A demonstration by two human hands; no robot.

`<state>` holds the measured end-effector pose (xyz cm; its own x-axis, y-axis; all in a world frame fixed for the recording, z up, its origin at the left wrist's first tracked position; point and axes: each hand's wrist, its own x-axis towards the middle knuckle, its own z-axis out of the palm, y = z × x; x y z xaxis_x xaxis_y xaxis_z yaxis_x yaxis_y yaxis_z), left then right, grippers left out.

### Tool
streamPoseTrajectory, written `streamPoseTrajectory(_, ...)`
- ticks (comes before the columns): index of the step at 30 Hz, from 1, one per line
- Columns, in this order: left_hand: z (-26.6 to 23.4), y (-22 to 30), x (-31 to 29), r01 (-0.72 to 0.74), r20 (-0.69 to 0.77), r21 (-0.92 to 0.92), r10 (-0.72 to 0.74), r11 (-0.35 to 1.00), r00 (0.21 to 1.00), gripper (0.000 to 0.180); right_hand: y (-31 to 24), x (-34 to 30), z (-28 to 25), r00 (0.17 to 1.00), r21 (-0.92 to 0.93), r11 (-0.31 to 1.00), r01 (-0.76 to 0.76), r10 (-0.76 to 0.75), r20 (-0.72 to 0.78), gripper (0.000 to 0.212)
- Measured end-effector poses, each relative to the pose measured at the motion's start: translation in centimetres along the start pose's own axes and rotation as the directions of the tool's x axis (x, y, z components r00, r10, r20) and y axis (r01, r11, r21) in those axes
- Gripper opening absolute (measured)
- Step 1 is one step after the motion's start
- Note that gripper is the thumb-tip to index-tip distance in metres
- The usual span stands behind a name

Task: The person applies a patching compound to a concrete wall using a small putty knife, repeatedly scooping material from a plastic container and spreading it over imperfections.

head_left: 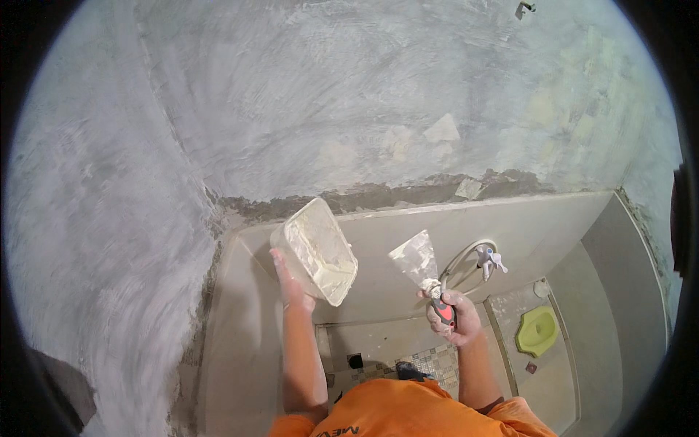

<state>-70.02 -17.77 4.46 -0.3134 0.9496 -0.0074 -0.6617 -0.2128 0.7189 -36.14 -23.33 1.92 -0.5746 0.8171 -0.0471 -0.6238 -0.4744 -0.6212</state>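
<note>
My left hand [293, 286] supports a white rectangular plastic tub [314, 251] from its left side and underneath, with the tub tilted so its inside shows. Pale filler paste coats the inner walls and bottom. In my right hand [459, 317] is a putty knife [419, 262], gripped by its red and black handle with the blade pointing up and to the left. Paste clings to the blade and gathers in a lump where it meets the handle. The blade is apart from both the tub and the wall. White dust covers both hands.
Ahead rises a grey plastered wall [291, 109] with pale patches, above a smooth panelled lower wall [386, 226]. A rough seam runs between them. To the right are a tap with a hose [489, 261] and a yellow-green squat toilet [537, 331]. Mosaic tiles [440, 362] lie on the floor below.
</note>
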Motion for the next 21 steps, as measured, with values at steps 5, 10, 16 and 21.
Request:
streamPoseTrajectory(5, -0.5, 0.7, -3.3, 0.083, -0.034, 0.002, -0.083, 0.997, 0.996, 0.084, 5.4, 0.1, 0.9, 1.000, 0.305, 0.952, 0.029, -0.028, -0.009, 0.057)
streamPoseTrajectory(10, -1.9, 0.5, -5.0, 0.150, -0.011, -0.120, -0.153, 0.981, 0.988, 0.079, 7.3, 0.3, 3.0, 0.973, 0.043, 0.991, 0.127, -0.116, -0.201, 0.054)
streamPoseTrajectory(16, -4.9, -0.4, -1.7, 0.119, -0.065, -0.043, -0.121, 0.992, 0.990, 0.080, 3.6, -0.6, 9.4, 0.925, -0.890, 0.438, 0.130, -0.377, -0.050, 0.041)
streamPoseTrajectory(21, -8.5, -1.0, 0.4, 0.075, 0.147, -0.014, -0.072, 0.997, 0.986, 0.107, 2.7, -0.3, 12.5, 0.915, -0.974, 0.047, 0.223, -0.355, 0.192, 0.042)
